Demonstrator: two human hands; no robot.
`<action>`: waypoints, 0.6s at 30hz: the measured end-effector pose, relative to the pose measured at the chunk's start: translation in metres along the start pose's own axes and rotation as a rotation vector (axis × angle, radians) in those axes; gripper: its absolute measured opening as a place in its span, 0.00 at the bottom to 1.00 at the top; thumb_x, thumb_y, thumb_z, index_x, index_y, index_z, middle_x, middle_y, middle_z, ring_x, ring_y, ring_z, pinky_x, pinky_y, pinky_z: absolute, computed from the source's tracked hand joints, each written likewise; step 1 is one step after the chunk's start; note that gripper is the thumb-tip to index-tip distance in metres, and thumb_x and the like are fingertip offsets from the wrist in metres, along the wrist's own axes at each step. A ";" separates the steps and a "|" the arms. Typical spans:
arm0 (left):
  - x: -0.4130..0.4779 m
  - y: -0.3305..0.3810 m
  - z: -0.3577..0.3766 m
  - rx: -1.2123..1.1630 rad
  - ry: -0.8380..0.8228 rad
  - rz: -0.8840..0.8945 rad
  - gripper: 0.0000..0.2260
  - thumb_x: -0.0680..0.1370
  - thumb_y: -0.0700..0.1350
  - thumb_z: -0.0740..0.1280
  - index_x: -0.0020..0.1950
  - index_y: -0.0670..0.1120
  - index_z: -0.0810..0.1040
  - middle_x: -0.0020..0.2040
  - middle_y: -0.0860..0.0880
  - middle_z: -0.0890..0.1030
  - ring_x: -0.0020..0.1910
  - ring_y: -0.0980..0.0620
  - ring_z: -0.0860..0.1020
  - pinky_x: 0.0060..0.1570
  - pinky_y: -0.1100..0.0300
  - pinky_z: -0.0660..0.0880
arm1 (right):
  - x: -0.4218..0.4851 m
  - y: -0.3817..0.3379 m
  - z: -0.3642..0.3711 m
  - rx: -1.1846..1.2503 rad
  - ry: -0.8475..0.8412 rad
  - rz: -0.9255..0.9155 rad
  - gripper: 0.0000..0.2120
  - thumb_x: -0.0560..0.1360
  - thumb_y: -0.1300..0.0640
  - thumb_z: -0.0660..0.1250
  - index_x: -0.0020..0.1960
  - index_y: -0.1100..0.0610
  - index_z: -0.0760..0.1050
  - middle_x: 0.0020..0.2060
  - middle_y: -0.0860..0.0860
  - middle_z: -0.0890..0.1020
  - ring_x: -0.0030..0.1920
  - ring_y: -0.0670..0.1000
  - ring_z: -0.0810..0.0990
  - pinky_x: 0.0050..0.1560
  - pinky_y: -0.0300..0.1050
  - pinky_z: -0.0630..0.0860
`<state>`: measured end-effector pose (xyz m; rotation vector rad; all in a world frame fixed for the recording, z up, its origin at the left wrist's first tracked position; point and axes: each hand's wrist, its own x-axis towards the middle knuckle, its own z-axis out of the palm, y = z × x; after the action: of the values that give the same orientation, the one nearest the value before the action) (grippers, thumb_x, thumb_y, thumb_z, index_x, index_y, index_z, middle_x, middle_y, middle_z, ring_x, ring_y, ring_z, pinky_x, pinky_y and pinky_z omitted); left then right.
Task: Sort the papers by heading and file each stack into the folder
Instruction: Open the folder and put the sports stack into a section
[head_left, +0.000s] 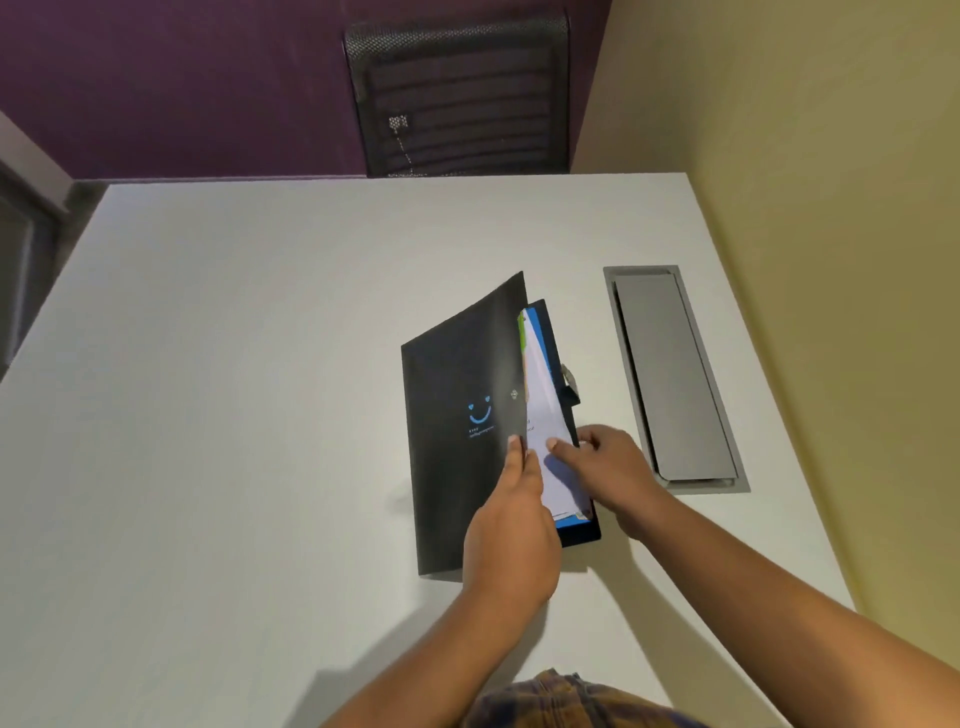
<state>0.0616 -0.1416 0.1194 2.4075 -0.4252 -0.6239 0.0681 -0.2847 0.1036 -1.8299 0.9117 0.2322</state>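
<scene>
Hands: L folder, R papers; white desk, purple wall

We look down on a white table, a grey cable hatch set into its right side. Beyond the far edge we see a black mesh chair against a purple wall; a yellow wall flanks the right.

Left hand and right hand bare; forearms uncovered along visible length. Worn: checked garment, dark blue and tan-orange, bottom centre of frame.
</scene>
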 end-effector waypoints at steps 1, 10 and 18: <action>0.003 0.002 0.003 0.048 -0.026 0.001 0.30 0.81 0.39 0.61 0.80 0.50 0.54 0.81 0.56 0.46 0.59 0.51 0.78 0.57 0.59 0.77 | 0.009 0.000 -0.003 0.029 0.053 -0.002 0.10 0.75 0.49 0.70 0.44 0.56 0.78 0.40 0.50 0.81 0.42 0.52 0.81 0.43 0.45 0.80; 0.029 0.020 0.023 0.253 -0.263 0.130 0.33 0.79 0.38 0.63 0.79 0.57 0.53 0.81 0.47 0.43 0.77 0.40 0.60 0.66 0.48 0.71 | 0.079 0.017 0.000 -0.280 0.250 -0.054 0.10 0.77 0.52 0.69 0.52 0.57 0.77 0.43 0.53 0.82 0.42 0.52 0.79 0.42 0.43 0.73; 0.069 -0.058 0.023 0.130 -0.113 0.082 0.32 0.80 0.58 0.59 0.80 0.49 0.52 0.81 0.49 0.54 0.79 0.51 0.53 0.76 0.56 0.55 | 0.114 0.049 -0.014 -0.272 0.153 -0.011 0.09 0.75 0.58 0.66 0.40 0.62 0.79 0.36 0.57 0.83 0.40 0.60 0.81 0.42 0.48 0.75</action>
<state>0.1161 -0.1386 0.0437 2.4700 -0.6262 -0.7178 0.1106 -0.3597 0.0138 -2.1261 1.0147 0.2194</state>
